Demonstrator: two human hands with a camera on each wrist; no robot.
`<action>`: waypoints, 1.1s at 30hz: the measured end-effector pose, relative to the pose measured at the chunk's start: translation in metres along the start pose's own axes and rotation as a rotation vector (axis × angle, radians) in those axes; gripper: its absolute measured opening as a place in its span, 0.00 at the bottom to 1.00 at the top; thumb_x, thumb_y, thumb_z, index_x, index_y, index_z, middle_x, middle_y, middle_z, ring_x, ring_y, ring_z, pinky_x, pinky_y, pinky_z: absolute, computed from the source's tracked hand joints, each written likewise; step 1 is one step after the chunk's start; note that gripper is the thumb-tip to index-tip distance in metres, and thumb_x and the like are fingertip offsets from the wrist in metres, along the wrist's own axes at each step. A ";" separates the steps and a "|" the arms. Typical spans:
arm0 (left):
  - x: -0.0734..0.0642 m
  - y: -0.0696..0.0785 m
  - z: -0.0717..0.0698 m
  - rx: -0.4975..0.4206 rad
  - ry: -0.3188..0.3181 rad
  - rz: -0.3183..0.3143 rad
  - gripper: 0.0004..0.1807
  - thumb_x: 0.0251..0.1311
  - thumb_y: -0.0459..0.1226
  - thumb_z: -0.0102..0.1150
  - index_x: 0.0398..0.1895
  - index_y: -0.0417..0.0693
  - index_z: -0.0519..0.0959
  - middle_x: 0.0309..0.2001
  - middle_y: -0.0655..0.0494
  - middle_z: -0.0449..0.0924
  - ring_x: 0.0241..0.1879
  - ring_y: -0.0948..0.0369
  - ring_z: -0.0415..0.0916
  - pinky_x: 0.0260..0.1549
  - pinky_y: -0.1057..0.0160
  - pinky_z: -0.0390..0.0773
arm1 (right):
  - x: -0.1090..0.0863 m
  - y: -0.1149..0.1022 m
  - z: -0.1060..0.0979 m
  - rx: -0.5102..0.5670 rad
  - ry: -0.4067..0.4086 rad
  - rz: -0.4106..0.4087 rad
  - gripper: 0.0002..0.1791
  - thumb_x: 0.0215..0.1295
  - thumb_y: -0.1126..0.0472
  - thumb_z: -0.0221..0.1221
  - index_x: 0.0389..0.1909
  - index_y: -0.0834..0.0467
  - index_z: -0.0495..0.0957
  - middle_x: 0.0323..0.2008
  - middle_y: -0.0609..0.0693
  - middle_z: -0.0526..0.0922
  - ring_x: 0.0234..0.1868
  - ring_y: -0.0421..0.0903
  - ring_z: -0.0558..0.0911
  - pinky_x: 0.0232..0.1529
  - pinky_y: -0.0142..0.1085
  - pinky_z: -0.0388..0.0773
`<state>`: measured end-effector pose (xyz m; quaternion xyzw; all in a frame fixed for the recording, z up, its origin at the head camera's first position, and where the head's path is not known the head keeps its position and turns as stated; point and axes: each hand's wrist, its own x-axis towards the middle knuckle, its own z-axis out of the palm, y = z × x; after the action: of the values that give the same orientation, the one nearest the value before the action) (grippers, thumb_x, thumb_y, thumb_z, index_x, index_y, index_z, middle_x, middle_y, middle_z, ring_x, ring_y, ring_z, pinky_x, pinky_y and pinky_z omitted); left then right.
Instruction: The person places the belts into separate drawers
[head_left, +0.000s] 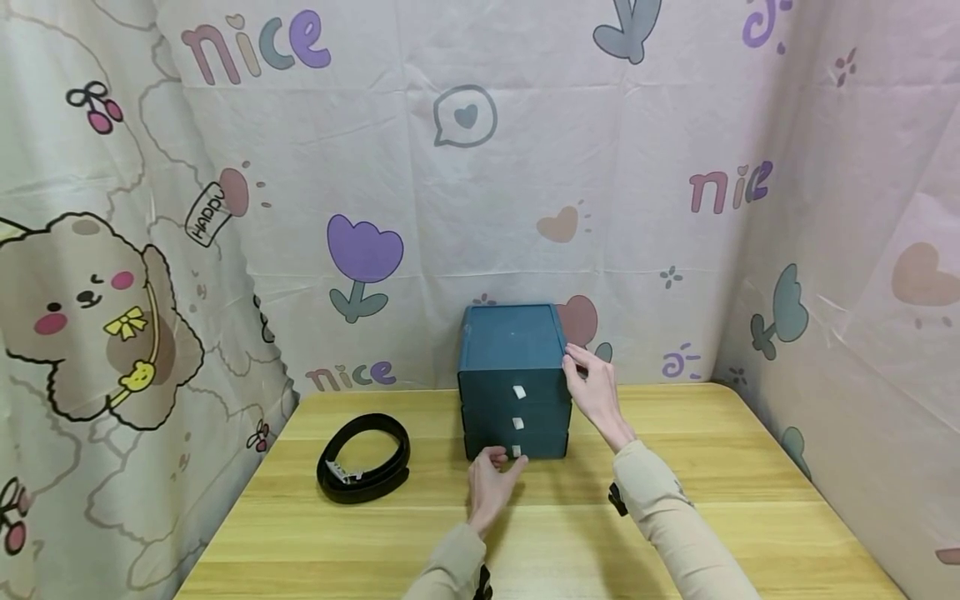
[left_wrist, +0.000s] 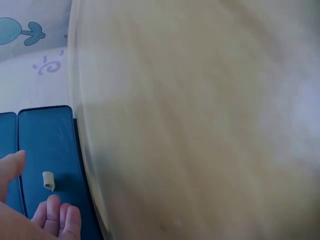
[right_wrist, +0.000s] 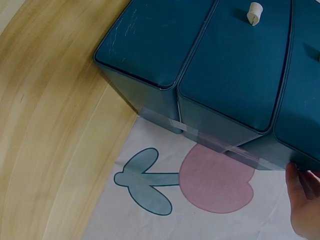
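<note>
A dark teal box with three stacked drawers (head_left: pixel 510 337) stands at the back middle of the table, each front bearing a small white pull tab. My left hand (head_left: pixel 491 487) is at the bottom drawer, thumb and fingers spread on either side of its tab (left_wrist: pixel 48 180) without pinching it. At the box's upper right side, my right hand (head_left: pixel 592 387) rests its fingertips against the edge. In the right wrist view only part of that hand (right_wrist: pixel 306 212) shows, beside the top drawer. All three drawers look closed.
A coiled black belt (head_left: pixel 367 490) with a silver buckle (head_left: pixel 341 473) lies on the wooden table (head_left: pixel 705 467), left of the box. Printed cloth (head_left: pixel 495 192) hangs close behind the box and along both sides.
</note>
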<state>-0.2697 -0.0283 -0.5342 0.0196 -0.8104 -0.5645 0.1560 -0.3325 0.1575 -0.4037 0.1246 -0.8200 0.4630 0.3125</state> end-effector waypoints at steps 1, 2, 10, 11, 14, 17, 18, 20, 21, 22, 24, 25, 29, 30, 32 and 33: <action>0.000 0.000 0.001 0.002 -0.002 0.001 0.23 0.54 0.43 0.74 0.46 0.35 0.81 0.41 0.43 0.83 0.39 0.55 0.77 0.41 0.61 0.76 | 0.000 0.000 0.000 0.003 -0.002 0.004 0.18 0.72 0.63 0.56 0.58 0.66 0.81 0.59 0.62 0.83 0.59 0.58 0.83 0.55 0.49 0.81; 0.001 0.000 0.002 0.010 -0.005 0.001 0.23 0.54 0.43 0.74 0.46 0.35 0.82 0.41 0.43 0.84 0.39 0.54 0.78 0.41 0.61 0.77 | 0.000 0.000 0.000 0.007 -0.004 0.009 0.18 0.72 0.62 0.56 0.58 0.66 0.81 0.59 0.62 0.83 0.58 0.58 0.83 0.54 0.49 0.81; 0.004 0.000 0.007 0.022 -0.021 -0.021 0.18 0.54 0.42 0.74 0.41 0.36 0.85 0.38 0.46 0.86 0.39 0.53 0.82 0.41 0.55 0.81 | -0.001 -0.001 0.000 0.011 -0.011 0.020 0.19 0.73 0.62 0.56 0.59 0.66 0.80 0.60 0.62 0.82 0.55 0.57 0.85 0.54 0.49 0.81; 0.004 0.000 0.007 0.022 -0.017 -0.021 0.18 0.54 0.41 0.74 0.40 0.36 0.85 0.37 0.46 0.87 0.39 0.53 0.82 0.40 0.55 0.81 | -0.001 -0.001 0.001 0.010 -0.012 0.021 0.19 0.73 0.62 0.55 0.60 0.66 0.80 0.60 0.62 0.82 0.55 0.58 0.85 0.54 0.49 0.81; 0.006 -0.001 0.009 0.030 0.000 -0.007 0.17 0.53 0.41 0.74 0.39 0.35 0.85 0.36 0.45 0.87 0.38 0.53 0.83 0.39 0.56 0.82 | -0.001 0.000 0.001 0.006 -0.012 0.023 0.19 0.74 0.62 0.55 0.60 0.65 0.80 0.60 0.61 0.82 0.55 0.57 0.85 0.54 0.49 0.81; 0.008 -0.003 0.012 0.047 0.024 0.025 0.15 0.52 0.39 0.74 0.37 0.35 0.87 0.34 0.44 0.88 0.36 0.52 0.84 0.37 0.56 0.82 | -0.001 0.000 0.002 0.006 -0.009 0.023 0.19 0.74 0.62 0.55 0.60 0.65 0.80 0.60 0.61 0.82 0.54 0.57 0.85 0.54 0.49 0.81; 0.009 -0.003 0.013 0.051 0.030 0.031 0.14 0.52 0.39 0.74 0.35 0.36 0.87 0.33 0.45 0.88 0.35 0.53 0.84 0.36 0.57 0.82 | -0.001 0.000 0.001 0.008 -0.009 0.024 0.19 0.74 0.62 0.55 0.60 0.65 0.80 0.60 0.61 0.82 0.55 0.57 0.85 0.54 0.49 0.81; 0.010 -0.003 0.015 0.060 0.043 0.049 0.12 0.51 0.38 0.75 0.33 0.37 0.88 0.30 0.47 0.89 0.32 0.55 0.84 0.33 0.58 0.82 | -0.001 -0.001 0.001 0.008 -0.010 0.026 0.19 0.74 0.62 0.55 0.60 0.65 0.80 0.60 0.61 0.82 0.55 0.57 0.85 0.54 0.49 0.81; 0.011 -0.002 0.015 0.057 0.046 0.041 0.11 0.51 0.37 0.74 0.32 0.38 0.88 0.29 0.48 0.89 0.32 0.56 0.84 0.33 0.59 0.82 | -0.001 -0.001 0.001 0.010 -0.009 0.028 0.19 0.74 0.62 0.55 0.60 0.65 0.80 0.60 0.61 0.82 0.55 0.57 0.85 0.54 0.49 0.81; 0.012 -0.001 0.015 0.058 0.045 0.036 0.10 0.51 0.37 0.74 0.31 0.39 0.88 0.28 0.49 0.89 0.30 0.57 0.84 0.32 0.60 0.81 | -0.001 -0.001 0.001 0.011 -0.008 0.029 0.19 0.73 0.62 0.55 0.60 0.65 0.80 0.60 0.61 0.82 0.55 0.57 0.85 0.54 0.49 0.81; 0.013 0.000 0.015 0.055 0.039 0.013 0.09 0.51 0.37 0.75 0.30 0.40 0.89 0.27 0.50 0.88 0.29 0.59 0.83 0.31 0.61 0.80 | -0.001 -0.002 0.000 0.013 -0.007 0.029 0.18 0.73 0.62 0.56 0.60 0.65 0.80 0.60 0.61 0.82 0.55 0.57 0.85 0.54 0.49 0.81; 0.014 0.000 0.015 0.053 0.035 0.002 0.08 0.51 0.37 0.75 0.30 0.40 0.89 0.27 0.51 0.88 0.28 0.59 0.82 0.31 0.62 0.80 | -0.001 -0.002 0.000 0.010 -0.005 0.029 0.19 0.73 0.62 0.56 0.60 0.65 0.80 0.60 0.61 0.82 0.55 0.57 0.85 0.54 0.49 0.81; 0.017 0.001 0.015 0.047 0.028 -0.033 0.07 0.51 0.36 0.75 0.30 0.41 0.89 0.26 0.51 0.88 0.25 0.62 0.81 0.27 0.64 0.78 | -0.001 -0.002 0.001 0.009 -0.007 0.023 0.19 0.73 0.63 0.55 0.60 0.66 0.80 0.60 0.62 0.82 0.55 0.57 0.85 0.53 0.49 0.81; 0.017 0.001 0.015 0.046 0.029 -0.038 0.07 0.51 0.36 0.76 0.30 0.41 0.90 0.26 0.51 0.88 0.24 0.62 0.81 0.27 0.64 0.78 | -0.001 -0.002 0.001 0.009 -0.007 0.021 0.19 0.73 0.63 0.55 0.60 0.66 0.79 0.60 0.62 0.82 0.55 0.57 0.85 0.53 0.49 0.81; 0.018 0.002 0.014 0.043 0.029 -0.043 0.07 0.50 0.36 0.76 0.30 0.40 0.90 0.26 0.50 0.89 0.24 0.63 0.81 0.26 0.64 0.79 | -0.001 -0.002 0.002 0.010 -0.006 0.016 0.19 0.74 0.63 0.55 0.60 0.66 0.79 0.60 0.63 0.81 0.55 0.58 0.85 0.53 0.49 0.82; 0.018 0.002 0.014 0.039 0.027 -0.050 0.07 0.50 0.36 0.76 0.30 0.41 0.90 0.26 0.50 0.89 0.24 0.63 0.81 0.27 0.64 0.79 | -0.001 -0.001 0.002 0.008 -0.005 0.013 0.19 0.74 0.63 0.55 0.60 0.66 0.79 0.60 0.63 0.81 0.55 0.58 0.85 0.53 0.49 0.82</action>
<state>-0.2901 -0.0184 -0.5327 0.0508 -0.8184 -0.5518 0.1524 -0.3320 0.1551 -0.4044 0.1217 -0.8198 0.4679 0.3068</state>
